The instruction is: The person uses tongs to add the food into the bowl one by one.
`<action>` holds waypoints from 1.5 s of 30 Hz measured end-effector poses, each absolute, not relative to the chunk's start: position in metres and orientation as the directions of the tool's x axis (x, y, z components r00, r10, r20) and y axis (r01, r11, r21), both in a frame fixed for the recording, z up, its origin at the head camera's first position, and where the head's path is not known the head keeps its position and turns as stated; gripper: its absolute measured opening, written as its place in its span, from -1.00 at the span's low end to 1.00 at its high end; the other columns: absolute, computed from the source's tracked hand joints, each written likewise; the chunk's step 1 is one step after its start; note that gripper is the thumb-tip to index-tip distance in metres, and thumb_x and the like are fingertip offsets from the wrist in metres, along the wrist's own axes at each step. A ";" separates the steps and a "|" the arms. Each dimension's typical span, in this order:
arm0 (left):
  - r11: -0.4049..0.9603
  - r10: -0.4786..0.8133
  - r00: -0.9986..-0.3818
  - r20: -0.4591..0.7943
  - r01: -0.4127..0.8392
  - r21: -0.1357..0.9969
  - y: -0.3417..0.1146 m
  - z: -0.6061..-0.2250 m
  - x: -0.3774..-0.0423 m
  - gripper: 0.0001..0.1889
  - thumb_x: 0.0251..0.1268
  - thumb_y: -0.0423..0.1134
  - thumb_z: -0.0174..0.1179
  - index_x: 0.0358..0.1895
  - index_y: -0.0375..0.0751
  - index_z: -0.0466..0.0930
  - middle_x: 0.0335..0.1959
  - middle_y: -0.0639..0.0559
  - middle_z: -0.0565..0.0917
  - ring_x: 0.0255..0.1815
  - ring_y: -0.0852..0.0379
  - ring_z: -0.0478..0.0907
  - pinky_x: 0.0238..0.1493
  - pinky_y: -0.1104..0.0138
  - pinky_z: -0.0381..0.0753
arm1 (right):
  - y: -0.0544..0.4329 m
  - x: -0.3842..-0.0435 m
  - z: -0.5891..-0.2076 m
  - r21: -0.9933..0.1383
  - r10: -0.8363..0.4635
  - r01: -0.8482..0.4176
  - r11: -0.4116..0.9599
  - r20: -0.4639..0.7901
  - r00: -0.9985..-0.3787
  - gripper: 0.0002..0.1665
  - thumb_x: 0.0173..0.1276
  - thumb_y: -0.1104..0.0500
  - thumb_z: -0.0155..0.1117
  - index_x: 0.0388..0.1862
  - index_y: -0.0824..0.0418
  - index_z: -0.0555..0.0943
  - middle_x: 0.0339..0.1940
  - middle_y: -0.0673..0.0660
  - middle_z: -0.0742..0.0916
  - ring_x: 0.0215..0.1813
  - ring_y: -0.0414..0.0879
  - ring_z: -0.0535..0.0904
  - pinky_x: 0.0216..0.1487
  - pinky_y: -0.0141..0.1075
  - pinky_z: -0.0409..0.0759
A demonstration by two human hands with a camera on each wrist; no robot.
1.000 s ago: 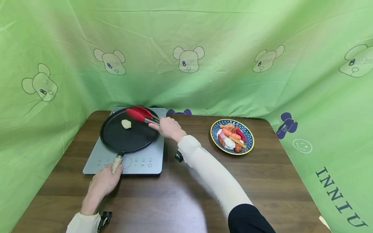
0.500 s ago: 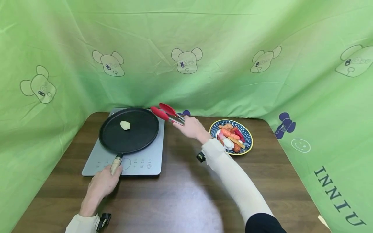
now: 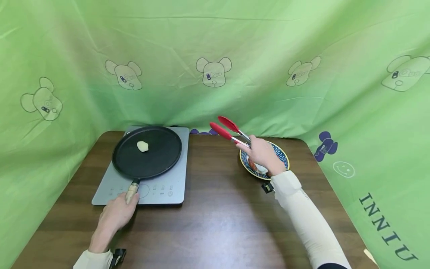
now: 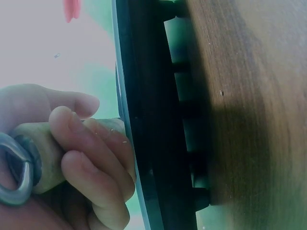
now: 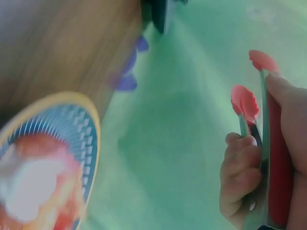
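Observation:
My left hand (image 3: 117, 211) grips the pale handle (image 3: 132, 192) of a flat black frying pan (image 3: 154, 162). In the left wrist view the fingers (image 4: 98, 175) curl round that handle, which has a metal ring at its end. A pale yellow piece of food (image 3: 142, 146) lies in the pan, left of its middle. Red-tipped tongs (image 3: 231, 132) are held in my right hand (image 3: 263, 153), above the blue patterned plate (image 3: 246, 170). Their tips stand apart with nothing between them and point left. The hand and wrist hide much of the food on the plate, seen blurred in the right wrist view.
Under the pan is a grey induction cooker (image 3: 169, 194) with touch marks on its front. Both cooker and plate stand on a brown wooden table (image 3: 201, 224). A green cloth (image 3: 161, 97) with printed bear heads hangs behind the table and at its sides.
My right hand has moved right with the tongs, from over the pan to above the plate. The left hand still holds the pan handle, and the yellow piece stays in the pan.

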State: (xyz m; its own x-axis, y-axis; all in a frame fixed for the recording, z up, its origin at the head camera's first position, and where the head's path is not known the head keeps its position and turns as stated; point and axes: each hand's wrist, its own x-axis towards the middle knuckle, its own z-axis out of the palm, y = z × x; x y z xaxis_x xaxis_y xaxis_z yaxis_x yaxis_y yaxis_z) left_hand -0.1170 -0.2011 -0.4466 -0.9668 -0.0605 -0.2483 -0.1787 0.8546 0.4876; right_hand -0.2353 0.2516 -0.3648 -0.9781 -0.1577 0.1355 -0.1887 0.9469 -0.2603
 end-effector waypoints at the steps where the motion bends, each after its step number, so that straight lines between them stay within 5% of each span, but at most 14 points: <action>1: 0.856 -0.064 -0.966 -0.251 -0.182 0.483 -0.202 -0.447 -0.116 -0.18 0.37 0.32 -0.31 0.12 -0.53 0.30 -0.45 -0.19 0.43 -0.51 -0.05 0.37 -0.58 0.20 0.28 | 0.258 -0.235 -0.366 -0.258 -0.157 -0.189 0.948 0.139 -0.978 -0.30 0.31 -0.41 -0.04 -0.25 0.25 0.40 -0.56 0.13 0.56 -0.47 0.07 0.53 -0.41 -0.06 0.45; 14: 0.849 -0.075 -0.966 -0.248 -0.192 0.493 -0.201 -0.449 -0.115 -0.22 0.37 0.31 -0.31 0.03 -0.49 0.35 -0.49 -0.15 0.39 -0.54 -0.03 0.35 -0.60 0.21 0.27 | 0.317 -0.223 -0.374 -0.241 -0.101 -0.129 0.962 0.123 -0.987 -0.29 0.28 -0.38 0.05 -0.25 0.29 0.38 -0.54 0.15 0.50 -0.47 0.08 0.48 -0.45 -0.07 0.37; 22: 0.846 -0.077 -0.967 -0.243 -0.192 0.497 -0.202 -0.447 -0.116 -0.22 0.37 0.32 -0.32 0.01 -0.47 0.36 -0.50 -0.15 0.40 -0.55 -0.02 0.36 -0.61 0.20 0.27 | 0.341 -0.208 -0.378 -0.223 -0.036 -0.046 0.974 0.048 -0.998 0.06 0.16 -0.55 -0.03 0.06 0.42 0.36 -0.26 0.34 0.61 -0.23 0.24 0.56 -0.26 0.11 0.45; 45: 0.857 -0.072 -0.967 -0.243 -0.185 0.481 -0.199 -0.445 -0.118 -0.22 0.38 0.31 -0.29 0.02 -0.49 0.37 -0.49 -0.16 0.39 -0.54 -0.03 0.35 -0.59 0.20 0.26 | 0.412 -0.172 -0.392 -0.067 -0.095 -0.097 0.993 0.035 -0.995 -0.13 0.29 -0.33 0.11 0.18 0.42 0.44 -0.20 0.52 0.62 -0.24 0.42 0.57 -0.39 0.16 0.49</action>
State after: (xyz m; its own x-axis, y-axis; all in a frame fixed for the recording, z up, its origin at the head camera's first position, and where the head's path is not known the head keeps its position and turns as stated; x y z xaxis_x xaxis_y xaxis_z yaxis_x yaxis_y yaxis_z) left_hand -0.1179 -0.1994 -0.4451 -0.9674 -0.0720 -0.2430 -0.1847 0.8569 0.4813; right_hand -0.1723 0.4120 -0.3915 -0.9949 -0.0949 0.0354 -0.0971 0.9930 -0.0668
